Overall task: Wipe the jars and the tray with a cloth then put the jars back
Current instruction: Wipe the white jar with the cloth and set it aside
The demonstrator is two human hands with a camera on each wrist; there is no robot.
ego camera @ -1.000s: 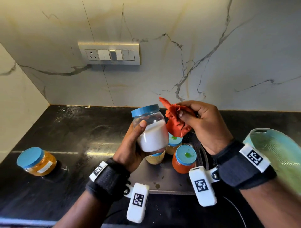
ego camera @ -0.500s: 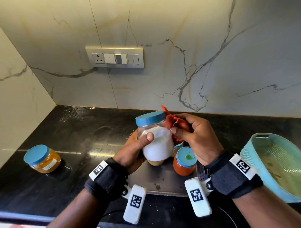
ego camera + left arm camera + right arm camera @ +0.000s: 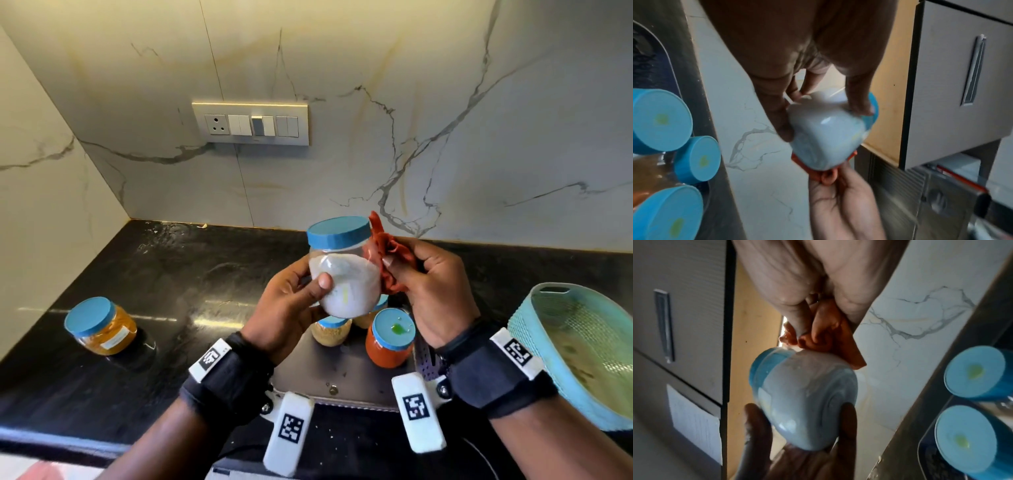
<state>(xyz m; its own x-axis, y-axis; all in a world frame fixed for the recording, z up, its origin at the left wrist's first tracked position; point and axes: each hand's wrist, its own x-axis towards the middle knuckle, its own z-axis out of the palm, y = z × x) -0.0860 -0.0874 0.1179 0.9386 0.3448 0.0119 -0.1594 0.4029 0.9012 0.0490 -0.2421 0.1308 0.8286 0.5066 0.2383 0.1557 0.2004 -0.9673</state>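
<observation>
My left hand (image 3: 301,291) grips a clear jar of white powder (image 3: 346,277) with a blue lid, held up above the steel tray (image 3: 308,373). My right hand (image 3: 421,274) holds a bunched orange cloth (image 3: 390,253) pressed against the jar's right side. The left wrist view has the jar (image 3: 828,133) between thumb and fingers, with the cloth (image 3: 807,168) under it. In the right wrist view the cloth (image 3: 830,335) touches the jar (image 3: 803,395) near its lid. On the tray stand a red-filled jar (image 3: 390,339) and two more blue-lidded jars (image 3: 330,330).
A jar of yellow contents (image 3: 102,325) lies tilted on the black counter (image 3: 171,274) at the left. A teal basket (image 3: 582,346) sits at the right edge. A switch panel (image 3: 250,123) is on the marble wall behind.
The jar and both hands have come closer together; the cloth now presses against the jar's right side below the lid. The head view has tilted, so the scene sits lower in frame.
</observation>
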